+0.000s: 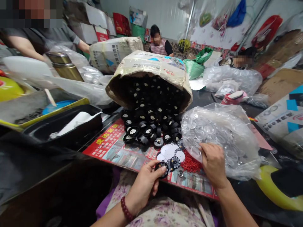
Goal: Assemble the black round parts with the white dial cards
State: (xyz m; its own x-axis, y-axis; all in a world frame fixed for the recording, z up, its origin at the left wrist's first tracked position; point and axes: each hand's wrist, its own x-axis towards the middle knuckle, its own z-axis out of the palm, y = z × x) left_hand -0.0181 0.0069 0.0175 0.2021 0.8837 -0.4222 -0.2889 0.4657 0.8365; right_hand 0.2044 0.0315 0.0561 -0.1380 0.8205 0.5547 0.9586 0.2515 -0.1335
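Note:
My left hand [148, 176], with a dark red bead bracelet at the wrist, pinches a small round black case with a printed dial [162, 169] between thumb and fingers. My right hand [214, 160] is closed at the near left edge of a clear plastic bag [217, 126] full of round clear covers; its fingertips appear to grip the bag's film. Between the hands lie printed black dials [175, 162], white discs [169, 151], a pile of small red clock hands [191, 162] and a small metal round part [181, 174].
Behind, a tipped sack [153, 60] spills many black round cases [151, 118] onto a red printed board [113, 148]. To the left are a black tray [68, 126], a yellow-rimmed tray [54, 118] and a gold flask [63, 66]. A yellow roll [272, 189] lies right. Several people sit around.

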